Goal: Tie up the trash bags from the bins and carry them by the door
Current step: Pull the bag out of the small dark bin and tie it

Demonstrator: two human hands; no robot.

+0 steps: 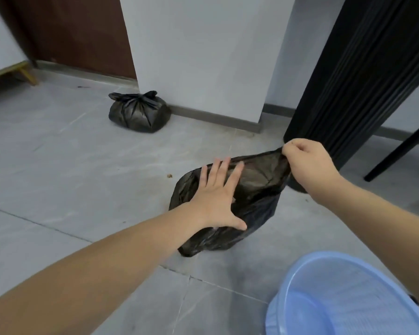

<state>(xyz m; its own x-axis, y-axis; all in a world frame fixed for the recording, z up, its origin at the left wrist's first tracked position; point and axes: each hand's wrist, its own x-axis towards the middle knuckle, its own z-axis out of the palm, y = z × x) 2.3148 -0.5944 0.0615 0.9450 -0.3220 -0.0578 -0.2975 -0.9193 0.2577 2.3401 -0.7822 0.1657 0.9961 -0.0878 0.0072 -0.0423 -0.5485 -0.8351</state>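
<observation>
- An untied black trash bag (252, 194) is being held on the grey floor (58, 165) by the blue bin (336, 293), its long axis running from lower left up to its mouth at upper right.
- Its rim is being pinched by the right hand (310, 163); the left hand (218, 197) is being laid on it, fingers spread.
- A tied bag (138, 112) is lying against the white wall (203, 56).
- No writing is being shown.

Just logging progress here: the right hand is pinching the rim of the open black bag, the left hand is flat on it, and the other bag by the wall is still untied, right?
Not quite. In the head view the bag by the wall is already knotted shut. The rest holds: the right hand pinches the open bag at its rim, and the left hand lies flat on it.
</observation>
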